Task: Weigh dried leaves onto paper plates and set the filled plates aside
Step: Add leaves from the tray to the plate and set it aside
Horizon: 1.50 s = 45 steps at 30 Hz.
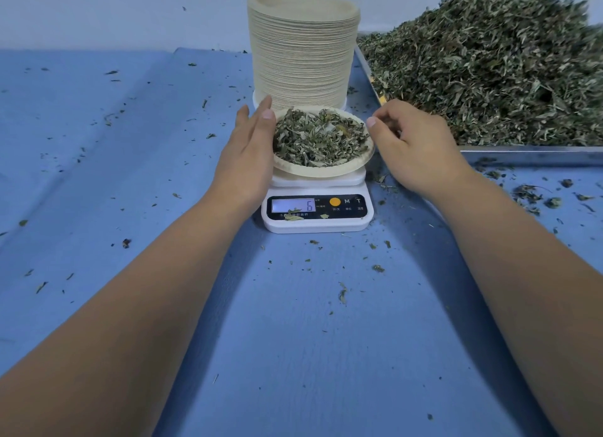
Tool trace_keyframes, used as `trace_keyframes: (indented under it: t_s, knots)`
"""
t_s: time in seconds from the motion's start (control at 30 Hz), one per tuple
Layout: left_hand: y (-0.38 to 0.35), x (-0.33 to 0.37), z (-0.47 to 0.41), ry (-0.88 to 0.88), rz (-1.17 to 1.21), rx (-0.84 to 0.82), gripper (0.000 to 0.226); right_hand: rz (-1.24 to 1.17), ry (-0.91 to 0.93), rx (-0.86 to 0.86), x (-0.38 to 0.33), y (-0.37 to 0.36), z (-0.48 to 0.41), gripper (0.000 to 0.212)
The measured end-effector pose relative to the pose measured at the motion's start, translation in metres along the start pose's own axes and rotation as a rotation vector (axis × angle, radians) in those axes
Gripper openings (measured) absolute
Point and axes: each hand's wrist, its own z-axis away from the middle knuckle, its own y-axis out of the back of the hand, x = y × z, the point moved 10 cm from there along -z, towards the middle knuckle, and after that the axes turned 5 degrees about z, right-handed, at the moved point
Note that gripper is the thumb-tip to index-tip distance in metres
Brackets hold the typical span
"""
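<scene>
A paper plate point(326, 171) filled with dried leaves point(319, 138) sits on a white kitchen scale point(316, 222) whose display shows a 6. My left hand point(248, 152) lies with straight fingers against the plate's left rim. My right hand point(411, 142) hovers just beside the plate's right rim, its fingers loosely curled with nothing visibly held. A tall stack of empty paper plates point(301, 51) stands directly behind the scale.
A metal tray point(528, 154) heaped with dried leaves point(489, 64) fills the right back. Blue cloth point(98, 175) covers the table, strewn with leaf crumbs, more thickly on the right near the tray. A pale wall rises behind.
</scene>
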Motion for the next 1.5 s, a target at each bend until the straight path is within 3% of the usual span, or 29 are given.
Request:
trace_keyframes:
  t_s: [0.23, 0.43, 0.53, 0.63, 0.9, 1.07, 1.2, 1.3, 1.5]
  knots:
    - [-0.003, -0.005, -0.001, 0.015, 0.017, -0.016, 0.052, 0.158, -0.013, 0.082, 0.010, 0.022, -0.003, 0.027]
    - [0.004, -0.014, -0.006, 0.082, 0.111, 0.048, 0.059, 0.325, -0.121, -0.021, 0.026, 0.013, -0.003, 0.034]
    - [0.006, -0.018, -0.006, 0.131, 0.208, 0.065, 0.072, 0.445, -0.193, -0.077, 0.042, 0.014, -0.003, 0.042]
    - [0.010, -0.021, -0.006, 0.152, 0.228, 0.105, 0.069, 0.535, -0.261, -0.189, 0.057, 0.011, 0.000, 0.055]
    - [0.011, -0.021, -0.004, 0.147, 0.230, 0.118, 0.077, 0.488, -0.152, -0.173, 0.046, 0.005, -0.004, 0.064]
    - [0.010, -0.020, -0.009, 0.090, 0.194, 0.128, 0.055, 0.414, -0.179, -0.088, 0.050, 0.021, -0.009, 0.059]
    - [0.010, -0.020, -0.010, 0.078, 0.167, 0.129, 0.051, 0.596, -0.351, -0.343, 0.072, 0.008, -0.007, 0.072]
    - [0.011, -0.019, -0.010, 0.072, 0.149, 0.137, 0.051, 0.571, -0.320, -0.423, 0.067, -0.001, -0.011, 0.080]
    - [0.011, -0.019, -0.010, 0.075, 0.149, 0.136, 0.051, 0.526, -0.176, -0.282, 0.051, 0.002, -0.023, 0.061]
